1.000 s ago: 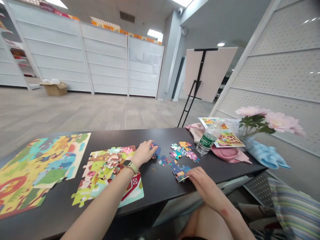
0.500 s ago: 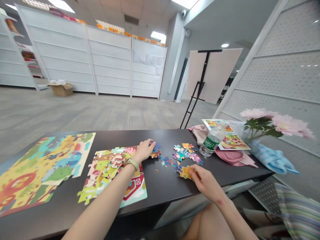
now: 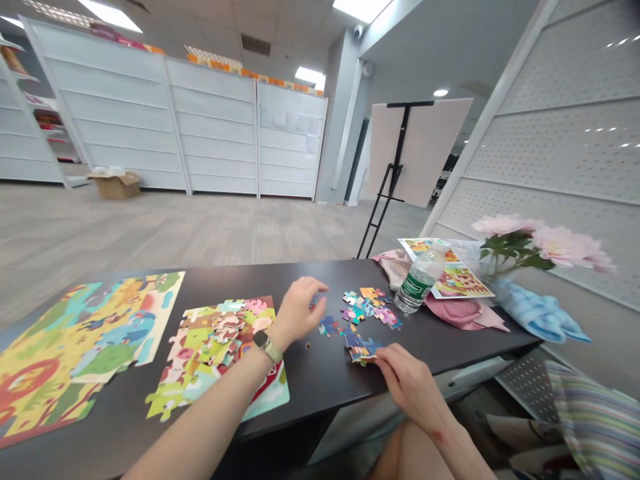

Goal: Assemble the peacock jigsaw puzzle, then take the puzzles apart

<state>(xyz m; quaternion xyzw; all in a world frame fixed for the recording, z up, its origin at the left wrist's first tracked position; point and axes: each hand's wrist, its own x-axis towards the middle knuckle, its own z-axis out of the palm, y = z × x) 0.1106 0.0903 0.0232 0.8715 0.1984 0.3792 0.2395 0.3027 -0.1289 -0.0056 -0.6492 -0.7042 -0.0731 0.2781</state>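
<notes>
Fingers of the left hand (image 3: pixel 296 311) curl loosely downward above the dark table (image 3: pixel 320 373), part open, hovering over a small blue puzzle piece (image 3: pixel 314 303); whether they grip anything cannot be told. The right hand (image 3: pixel 407 381) lies low near the table's near edge, its fingertips (image 3: pixel 381 361) pinching or pressing a joined cluster of puzzle pieces (image 3: pixel 364 349), mostly blue and yellow.

Between and beyond the two hands, loose puzzle pieces (image 3: pixel 367 305) lie scattered, with bare table showing around them. A tiny brown speck (image 3: pixel 307 345) sits on the tabletop just below the left hand. Left of the wrist, which wears a watch (image 3: pixel 267 346), a partly built puzzle (image 3: pixel 215 347) rests on a backing sheet with a red and teal corner. Further left lies a large colourful puzzle board (image 3: pixel 85 340), running to the table's left end.

On the right, a clear water bottle (image 3: pixel 419 280) with a green label lies tilted, close to the loose pieces; its lettering is too small to read. Behind it are a printed picture sheet (image 3: pixel 453 270), pink cloth (image 3: pixel 457 310), blue cloth (image 3: pixel 535 310) and pink flowers (image 3: pixel 540 243), crowding that end. Open dark surface remains along the near edge below the pieces. Beyond the table stand an easel (image 3: pixel 395 173), white shelving (image 3: pixel 210 127) and a cardboard box (image 3: pixel 116 185) on the floor.
</notes>
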